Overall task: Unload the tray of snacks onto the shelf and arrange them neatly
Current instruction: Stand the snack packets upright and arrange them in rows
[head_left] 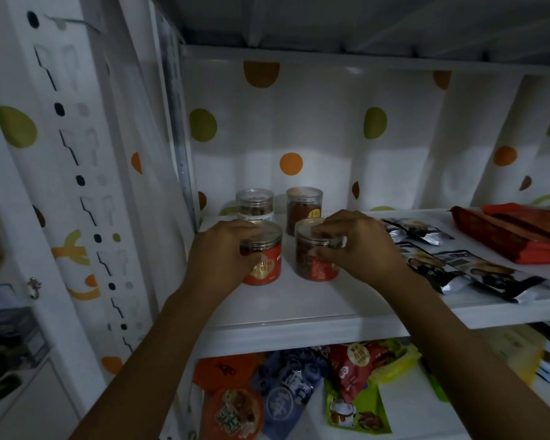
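Clear plastic, red labels: left hand point(223, 250) grips left jar point(267, 265), right hand point(361, 244) pinches right jar point(310, 265) on shelf point(299, 308).

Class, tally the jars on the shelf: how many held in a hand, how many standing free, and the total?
Held: 2, front left jar in the left hand, front right jar in the right hand.
Standing free: 2, back left jar and back right jar.
Total: 4

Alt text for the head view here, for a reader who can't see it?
The left hand grips the left front jar and the right hand the right front jar on a white shelf. Two rear jars stand behind; silver packets and red bags lie to the right, snack bags below.
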